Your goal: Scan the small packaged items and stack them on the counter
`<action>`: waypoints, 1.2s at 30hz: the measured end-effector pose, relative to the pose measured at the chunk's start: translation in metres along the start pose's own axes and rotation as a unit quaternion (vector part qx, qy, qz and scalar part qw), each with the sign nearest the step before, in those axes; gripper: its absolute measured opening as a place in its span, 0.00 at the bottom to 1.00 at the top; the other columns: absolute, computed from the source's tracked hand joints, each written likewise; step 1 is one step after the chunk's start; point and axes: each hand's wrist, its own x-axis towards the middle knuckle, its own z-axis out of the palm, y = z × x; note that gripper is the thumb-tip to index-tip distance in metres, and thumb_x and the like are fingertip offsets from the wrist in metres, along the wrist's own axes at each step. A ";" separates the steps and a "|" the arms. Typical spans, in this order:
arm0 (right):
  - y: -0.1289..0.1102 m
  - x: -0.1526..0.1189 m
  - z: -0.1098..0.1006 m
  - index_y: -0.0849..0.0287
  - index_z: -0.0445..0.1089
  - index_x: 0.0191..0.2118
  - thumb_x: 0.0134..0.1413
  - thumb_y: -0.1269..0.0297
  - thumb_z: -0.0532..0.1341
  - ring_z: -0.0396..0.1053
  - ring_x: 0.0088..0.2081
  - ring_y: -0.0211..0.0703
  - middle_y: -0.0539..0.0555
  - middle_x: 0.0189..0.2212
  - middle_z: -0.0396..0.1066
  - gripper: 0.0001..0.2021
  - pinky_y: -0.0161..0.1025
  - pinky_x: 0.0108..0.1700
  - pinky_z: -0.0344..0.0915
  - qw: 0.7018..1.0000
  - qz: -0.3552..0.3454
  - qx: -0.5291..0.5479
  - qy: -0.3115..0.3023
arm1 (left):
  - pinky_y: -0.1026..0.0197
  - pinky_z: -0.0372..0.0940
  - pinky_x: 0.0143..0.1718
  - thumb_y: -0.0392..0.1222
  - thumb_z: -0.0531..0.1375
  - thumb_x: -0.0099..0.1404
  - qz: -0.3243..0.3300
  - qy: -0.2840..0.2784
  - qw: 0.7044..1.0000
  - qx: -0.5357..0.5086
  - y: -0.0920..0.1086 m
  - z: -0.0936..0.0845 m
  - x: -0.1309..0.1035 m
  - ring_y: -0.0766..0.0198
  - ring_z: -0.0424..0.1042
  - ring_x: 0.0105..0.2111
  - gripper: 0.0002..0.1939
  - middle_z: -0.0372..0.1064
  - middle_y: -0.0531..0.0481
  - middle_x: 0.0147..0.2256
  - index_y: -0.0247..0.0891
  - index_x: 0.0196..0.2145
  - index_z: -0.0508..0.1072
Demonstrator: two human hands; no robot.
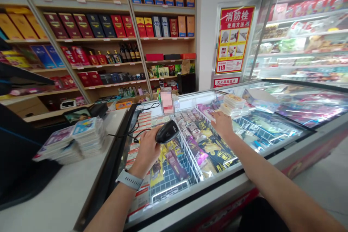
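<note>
Scanning step, apparently: gripping scanner (pixel 167 132) in left hand (pixel 148 145) above freezer (pixel 301 146). Reaching with right hand (pixel 223 122), fingers bent, right by stacked packs (pixel 233 102); can't tell if gripping. Next move calls for clear aim, slack cable (pixel 119 136).

Bright indoor light; white glare streaks on freezer glass (pixel 272 116); edges stretched, blurred; small pixelated patch.
</note>
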 end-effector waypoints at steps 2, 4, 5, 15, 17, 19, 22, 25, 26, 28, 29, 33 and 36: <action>-0.001 0.001 0.000 0.58 0.73 0.56 0.63 0.67 0.57 0.74 0.48 0.54 0.63 0.51 0.75 0.18 0.46 0.50 0.64 0.999 -0.011 0.028 0.016 | 0.43 0.63 0.59 0.23 0.54 0.57 0.000 0.000 1.000 -0.001 0.002 -0.001 0.000 0.49 0.73 0.56 0.30 0.76 0.42 0.53 0.40 0.56 0.71; -0.002 0.002 0.002 0.59 0.73 0.55 0.65 0.66 0.54 0.74 0.46 0.54 0.63 0.49 0.76 0.17 0.45 0.48 0.65 0.997 -0.015 0.058 0.040 | 0.42 0.63 0.59 0.23 0.54 0.57 -0.001 -0.001 1.000 -0.001 0.003 -0.001 0.001 0.49 0.73 0.55 0.30 0.76 0.42 0.53 0.40 0.56 0.72; -0.002 0.002 0.003 0.59 0.72 0.55 0.67 0.65 0.52 0.74 0.46 0.54 0.63 0.49 0.76 0.17 0.45 0.47 0.65 0.996 -0.013 0.073 0.051 | 0.42 0.63 0.59 0.23 0.54 0.57 -0.002 -0.001 1.000 0.000 0.003 -0.001 0.000 0.49 0.73 0.56 0.30 0.76 0.42 0.53 0.40 0.56 0.72; 0.003 0.009 0.025 0.60 0.68 0.50 0.66 0.57 0.52 0.76 0.34 0.53 0.57 0.30 0.77 0.15 0.41 0.36 0.64 0.961 0.049 0.270 0.041 | 0.43 0.62 0.60 0.24 0.54 0.58 0.006 -0.011 1.000 0.004 0.003 0.001 0.000 0.49 0.72 0.57 0.30 0.76 0.43 0.55 0.41 0.57 0.71; 0.003 0.010 0.026 0.58 0.69 0.47 0.65 0.56 0.54 0.75 0.32 0.51 0.56 0.29 0.76 0.14 0.40 0.35 0.64 0.955 0.049 0.288 0.040 | 0.43 0.62 0.60 0.24 0.54 0.58 0.005 -0.013 1.000 0.005 0.003 0.001 0.000 0.48 0.72 0.57 0.30 0.75 0.43 0.56 0.41 0.57 0.71; 0.003 0.011 0.027 0.58 0.69 0.44 0.63 0.57 0.55 0.75 0.33 0.50 0.55 0.30 0.76 0.12 0.39 0.35 0.64 0.956 0.050 0.287 0.043 | 0.42 0.61 0.61 0.25 0.54 0.58 0.002 -0.013 1.000 0.008 0.003 0.002 0.000 0.48 0.72 0.57 0.30 0.75 0.43 0.56 0.40 0.57 0.71; 0.003 0.013 0.029 0.57 0.70 0.43 0.60 0.57 0.58 0.75 0.34 0.49 0.56 0.33 0.77 0.11 0.41 0.37 0.66 0.952 0.040 0.299 0.052 | 0.42 0.61 0.62 0.25 0.55 0.58 0.001 -0.014 1.000 0.013 0.001 0.003 0.000 0.48 0.72 0.57 0.29 0.75 0.42 0.55 0.40 0.57 0.71; 0.002 0.013 0.030 0.56 0.71 0.44 0.56 0.58 0.60 0.75 0.35 0.48 0.55 0.35 0.79 0.12 0.42 0.39 0.69 0.939 0.023 0.339 0.055 | 0.43 0.61 0.61 0.25 0.55 0.59 0.001 -0.014 1.000 0.014 0.001 0.002 0.001 0.48 0.72 0.57 0.29 0.76 0.42 0.55 0.40 0.57 0.71; 0.001 0.013 0.029 0.56 0.71 0.44 0.55 0.58 0.60 0.75 0.35 0.48 0.55 0.36 0.79 0.13 0.42 0.40 0.70 0.935 0.021 0.350 0.053 | 0.43 0.61 0.61 0.25 0.55 0.59 0.001 -0.014 1.000 0.013 0.001 0.001 0.001 0.48 0.72 0.57 0.29 0.76 0.42 0.55 0.40 0.57 0.71; -0.001 0.013 0.027 0.57 0.72 0.43 0.53 0.58 0.60 0.75 0.34 0.47 0.56 0.37 0.79 0.13 0.42 0.41 0.70 0.931 0.023 0.360 0.051 | 0.43 0.61 0.61 0.25 0.55 0.59 0.001 -0.016 1.000 0.009 0.002 0.000 0.001 0.48 0.72 0.57 0.29 0.75 0.43 0.55 0.40 0.57 0.71; -0.002 0.013 0.026 0.58 0.73 0.43 0.52 0.59 0.60 0.75 0.34 0.46 0.56 0.36 0.79 0.14 0.42 0.41 0.70 0.931 0.027 0.360 0.051 | 0.43 0.60 0.61 0.25 0.55 0.60 -0.001 -0.015 1.000 0.008 0.002 0.000 0.001 0.48 0.72 0.57 0.29 0.75 0.43 0.55 0.40 0.57 0.71; -0.006 0.012 0.019 0.59 0.74 0.42 0.52 0.58 0.60 0.72 0.31 0.46 0.56 0.33 0.79 0.14 0.42 0.39 0.69 0.936 0.039 0.343 0.062 | 0.42 0.60 0.62 0.26 0.55 0.60 -0.003 -0.014 1.000 0.009 0.003 -0.001 0.001 0.48 0.72 0.57 0.28 0.76 0.42 0.54 0.40 0.57 0.71; -0.006 0.011 0.014 0.60 0.76 0.45 0.55 0.58 0.58 0.72 0.32 0.47 0.57 0.35 0.79 0.16 0.43 0.41 0.69 0.943 0.031 0.320 0.089 | 0.44 0.61 0.62 0.27 0.56 0.61 -0.005 -0.014 1.000 0.010 0.002 -0.001 0.001 0.49 0.72 0.57 0.28 0.75 0.42 0.54 0.40 0.58 0.71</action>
